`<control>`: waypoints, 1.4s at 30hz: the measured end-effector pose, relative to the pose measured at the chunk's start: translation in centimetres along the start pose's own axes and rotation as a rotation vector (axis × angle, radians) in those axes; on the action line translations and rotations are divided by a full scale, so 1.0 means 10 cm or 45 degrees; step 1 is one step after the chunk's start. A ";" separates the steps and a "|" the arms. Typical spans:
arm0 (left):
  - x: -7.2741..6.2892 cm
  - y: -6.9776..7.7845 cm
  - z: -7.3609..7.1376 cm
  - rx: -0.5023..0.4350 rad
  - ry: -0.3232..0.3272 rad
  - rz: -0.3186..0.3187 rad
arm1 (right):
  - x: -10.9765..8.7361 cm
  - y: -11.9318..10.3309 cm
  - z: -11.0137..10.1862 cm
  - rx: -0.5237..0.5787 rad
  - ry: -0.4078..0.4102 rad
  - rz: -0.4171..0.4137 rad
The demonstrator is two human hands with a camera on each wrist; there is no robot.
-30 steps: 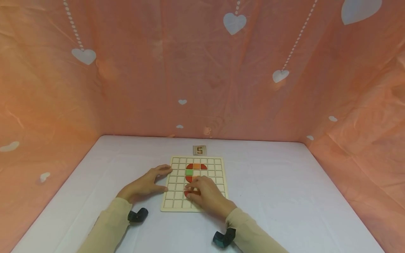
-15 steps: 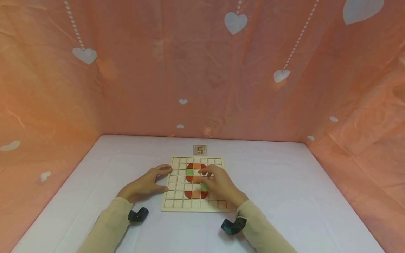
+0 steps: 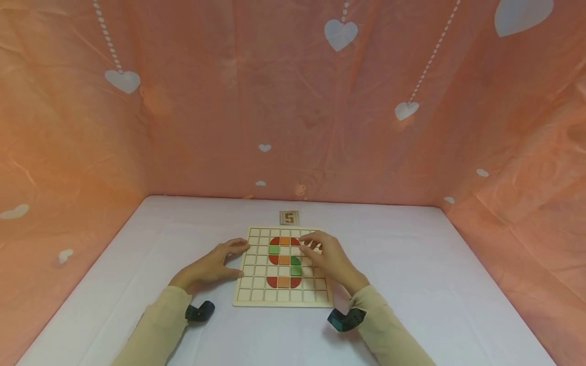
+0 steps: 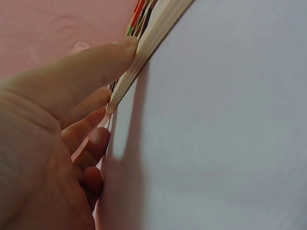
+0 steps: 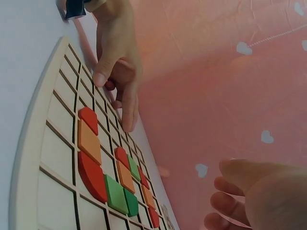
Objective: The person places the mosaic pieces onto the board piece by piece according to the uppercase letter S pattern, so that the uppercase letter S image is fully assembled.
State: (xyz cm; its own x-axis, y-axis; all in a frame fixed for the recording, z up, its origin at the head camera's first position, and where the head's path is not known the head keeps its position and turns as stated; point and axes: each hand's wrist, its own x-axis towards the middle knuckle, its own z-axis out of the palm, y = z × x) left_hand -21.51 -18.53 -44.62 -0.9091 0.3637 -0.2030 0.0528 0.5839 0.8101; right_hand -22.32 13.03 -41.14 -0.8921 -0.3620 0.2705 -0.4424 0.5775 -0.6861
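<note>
A pale wooden grid board (image 3: 256, 295) lies on the table. Red, orange and green tiles sit in its squares in an S shape, among them a red tile (image 5: 91, 177), an orange tile (image 3: 284, 282), a light green tile (image 3: 273, 249) and a dark green tile (image 3: 295, 261) with a rounded corner. Along the board's left edge, my left hand (image 3: 210, 267) rests with thumb and fingers spread; the left wrist view shows the thumb (image 4: 110, 57) on the rim. My right hand (image 3: 331, 259) hovers over the board's upper right, fingers loosely bent, holding nothing.
Behind the board lies a small card (image 3: 289, 218) printed with an S pattern. The white-covered table (image 3: 412, 284) is enclosed by a pink curtain (image 3: 229, 101) with white hearts. A dark device (image 3: 346, 319) is strapped on each wrist.
My right hand has gone from the lower row of tiles up and to the right, uncovering the tiles beneath it. The left hand has kept its place at the board's edge.
</note>
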 end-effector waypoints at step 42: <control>0.03 0.02 0.02 0.049 0.046 0.019 | 0.02 0.22 -0.18 -0.049 0.116 0.094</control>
State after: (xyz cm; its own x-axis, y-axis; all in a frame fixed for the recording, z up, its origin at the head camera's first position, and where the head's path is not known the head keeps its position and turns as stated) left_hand -21.71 -18.14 -44.61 -0.9224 0.3464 -0.1707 0.0814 0.6066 0.7909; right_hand -23.62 15.56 -41.36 -0.9264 -0.2502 0.2814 -0.3765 0.6283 -0.6807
